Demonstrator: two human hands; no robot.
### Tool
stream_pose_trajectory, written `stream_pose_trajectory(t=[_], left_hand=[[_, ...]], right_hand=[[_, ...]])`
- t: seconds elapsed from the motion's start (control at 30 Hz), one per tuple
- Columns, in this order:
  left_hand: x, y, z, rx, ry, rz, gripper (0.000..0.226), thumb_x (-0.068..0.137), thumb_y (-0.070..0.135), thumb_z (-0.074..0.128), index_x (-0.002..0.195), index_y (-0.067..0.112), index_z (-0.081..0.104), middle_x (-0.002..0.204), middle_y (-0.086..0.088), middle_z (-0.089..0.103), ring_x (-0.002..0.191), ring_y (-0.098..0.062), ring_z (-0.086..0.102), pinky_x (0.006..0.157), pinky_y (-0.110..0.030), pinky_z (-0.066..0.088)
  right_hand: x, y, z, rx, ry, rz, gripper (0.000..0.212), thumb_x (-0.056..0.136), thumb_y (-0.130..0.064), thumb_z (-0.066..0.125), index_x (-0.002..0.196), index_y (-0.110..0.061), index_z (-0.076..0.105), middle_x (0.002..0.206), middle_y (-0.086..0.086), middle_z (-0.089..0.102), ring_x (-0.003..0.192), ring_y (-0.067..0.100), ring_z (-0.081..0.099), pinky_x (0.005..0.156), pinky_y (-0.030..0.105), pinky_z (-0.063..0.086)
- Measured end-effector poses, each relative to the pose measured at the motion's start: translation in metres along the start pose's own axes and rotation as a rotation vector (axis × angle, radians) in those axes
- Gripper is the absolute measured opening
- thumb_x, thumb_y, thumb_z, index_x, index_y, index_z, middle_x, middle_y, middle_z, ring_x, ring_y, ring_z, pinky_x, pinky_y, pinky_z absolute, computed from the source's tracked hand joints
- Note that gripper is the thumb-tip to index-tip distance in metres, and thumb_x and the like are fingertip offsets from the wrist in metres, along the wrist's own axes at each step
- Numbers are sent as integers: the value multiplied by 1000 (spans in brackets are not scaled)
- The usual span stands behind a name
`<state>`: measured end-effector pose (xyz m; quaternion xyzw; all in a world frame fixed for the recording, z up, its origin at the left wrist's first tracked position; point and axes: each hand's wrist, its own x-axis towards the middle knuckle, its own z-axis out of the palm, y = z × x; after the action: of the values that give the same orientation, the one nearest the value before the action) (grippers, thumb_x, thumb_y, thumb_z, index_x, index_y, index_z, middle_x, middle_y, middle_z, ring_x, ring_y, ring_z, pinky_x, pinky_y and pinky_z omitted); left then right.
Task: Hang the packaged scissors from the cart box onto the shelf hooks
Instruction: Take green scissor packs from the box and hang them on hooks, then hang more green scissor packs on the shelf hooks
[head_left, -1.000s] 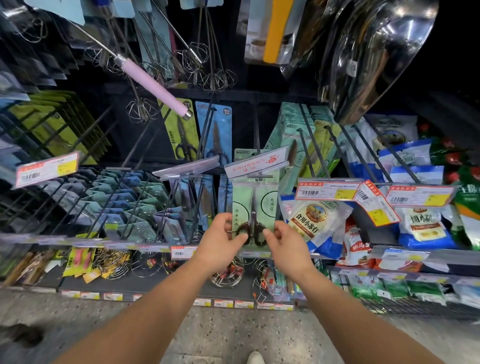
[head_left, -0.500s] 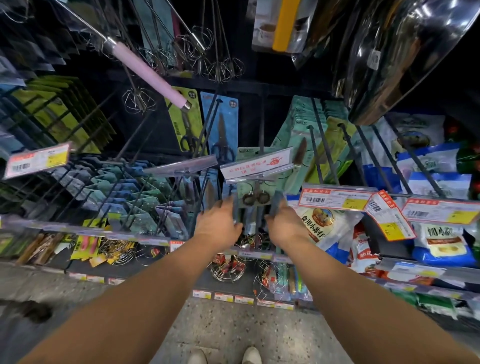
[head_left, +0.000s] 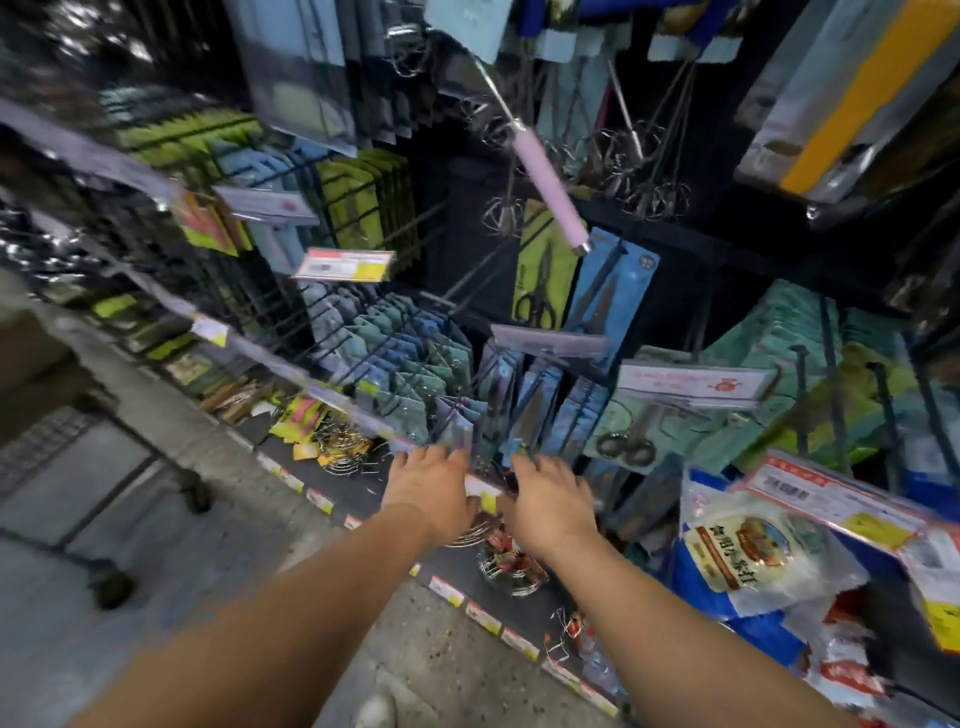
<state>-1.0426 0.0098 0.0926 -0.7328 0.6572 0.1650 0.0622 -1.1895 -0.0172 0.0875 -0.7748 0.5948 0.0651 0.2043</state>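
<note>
Fingers of the left hand (head_left: 434, 488) and right hand (head_left: 550, 501) reach forward, hidden in blur, state unclear, near the packaged scissors (head_left: 631, 436).

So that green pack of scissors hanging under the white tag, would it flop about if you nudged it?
Probably it would swing: the green scissors pack hangs from a hook. The flat card likely stays fairly stiff. The metal scissors inside should weight it, so it would likely settle quickly.

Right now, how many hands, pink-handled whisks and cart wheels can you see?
2 hands: left hand, right hand
1 pink-handled whisk
2 cart wheels, the second nearer the camera
Total: 5
</note>
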Motion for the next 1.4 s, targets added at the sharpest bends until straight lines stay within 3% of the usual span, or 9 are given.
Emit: stream_pose_trajectory(t=[0.37,0.83,1.23,1.4], left_hand=[[-78,-168,-9,-161,112,-370,51,92,47,49,138,25,45,138,-1,50,132,-27,42,106,-41,33],[-169,-435,-31,-201,220,-623,58,91,55,48,143,29,42,143,0,49,133,-26,43,108,-40,32],[-167,-560,-37,-254,283,-853,53,89,55,49,136,30,49,136,2,53,128,-24,46,105,-40,34],[-135,-611,-54,-252,325,-922,52,87,55,52,133,30,50,134,3,54,127,-23,47,105,-38,33]], right_hand=[[17,-177,25,-126,-51,-365,50,95,-45,50,138,-23,44,144,7,45,135,28,37,112,42,31],[25,-479,77,-177,-75,-714,48,94,-44,53,139,-28,45,139,3,49,132,25,40,108,38,31],[77,-615,110,-210,-157,-863,51,95,-47,50,143,-31,42,149,-1,42,138,23,36,111,40,30],[125,-670,109,-196,-149,-932,50,94,-47,51,141,-30,44,143,1,47,134,24,39,111,38,31]])
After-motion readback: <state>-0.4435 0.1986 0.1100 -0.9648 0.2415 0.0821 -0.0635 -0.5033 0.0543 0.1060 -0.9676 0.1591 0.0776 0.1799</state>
